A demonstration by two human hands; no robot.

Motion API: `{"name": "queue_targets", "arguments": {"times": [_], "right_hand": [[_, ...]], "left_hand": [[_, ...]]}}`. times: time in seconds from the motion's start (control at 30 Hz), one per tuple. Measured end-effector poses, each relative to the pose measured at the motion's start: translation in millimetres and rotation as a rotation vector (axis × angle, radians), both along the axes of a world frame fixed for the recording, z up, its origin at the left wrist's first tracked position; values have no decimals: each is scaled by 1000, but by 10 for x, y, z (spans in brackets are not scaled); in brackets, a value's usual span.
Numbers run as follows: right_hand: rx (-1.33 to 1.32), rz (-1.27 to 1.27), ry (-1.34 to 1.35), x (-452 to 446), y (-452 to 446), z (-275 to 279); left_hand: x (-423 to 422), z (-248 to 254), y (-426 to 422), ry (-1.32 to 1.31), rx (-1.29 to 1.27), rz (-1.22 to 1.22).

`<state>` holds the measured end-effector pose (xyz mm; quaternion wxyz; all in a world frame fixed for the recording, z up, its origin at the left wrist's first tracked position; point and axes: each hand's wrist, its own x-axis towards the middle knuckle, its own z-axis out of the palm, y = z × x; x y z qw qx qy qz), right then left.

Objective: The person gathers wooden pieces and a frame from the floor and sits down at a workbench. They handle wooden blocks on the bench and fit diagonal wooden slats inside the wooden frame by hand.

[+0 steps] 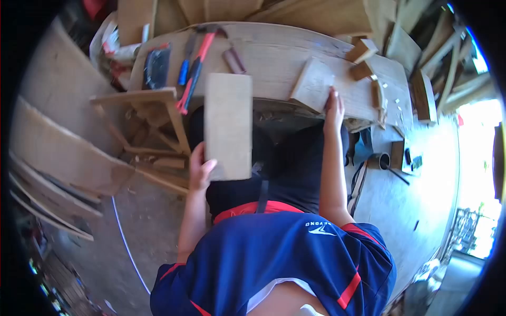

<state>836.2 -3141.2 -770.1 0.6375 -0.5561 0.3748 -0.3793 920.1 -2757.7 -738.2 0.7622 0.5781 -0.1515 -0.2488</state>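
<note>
My left hand (201, 171) is closed on the lower left edge of a flat rectangular wooden board (229, 126), with the thumb over its face. The board is held up above my lap, in front of the bench edge. My right hand (334, 109) reaches to the front edge of the workbench (274, 58), fingers stretched out. Its fingertips are beside the right edge of a second, pale wooden board (314, 84) lying on the bench; whether they press on it I cannot tell.
A hammer (199, 66), a blue-handled chisel-like tool (185, 66), a dark packet (157, 67) and a reddish-brown block (234, 60) lie on the bench. Wood blocks (361, 50) and shavings are at its right. A wooden frame (139, 97) stands left; a metal cup (378, 160) is right.
</note>
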Motion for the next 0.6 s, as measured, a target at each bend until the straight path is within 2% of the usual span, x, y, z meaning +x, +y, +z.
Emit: {"name": "queue_targets", "arguments": {"times": [0.03, 0.1, 0.17, 0.27, 0.37, 0.43, 0.5, 0.57, 0.6], "right_hand": [[103, 7, -171, -79, 92, -15], [123, 61, -119, -300, 269, 56], [102, 121, 6, -531, 371, 56], [84, 134, -14, -823, 530, 106], [99, 132, 0, -1029, 590, 81], [114, 112, -5, -1083, 602, 69], [79, 169, 35, -1084, 631, 38], [76, 169, 12, -1011, 643, 20], [31, 194, 25, -954, 639, 12]], "left_hand": [[43, 25, -324, -18, 23, -92], [98, -24, -848, 17, 5, -237], [138, -55, -1312, 186, -66, -353], [246, -43, -1839, 235, -91, -450], [421, -96, -2175, 86, 36, -538], [470, 26, -2311, -238, 169, -382], [572, 65, -2327, -271, 190, -387], [736, 9, -2339, -587, 582, -437], [538, 435, -2307, -344, 697, -518]]}}
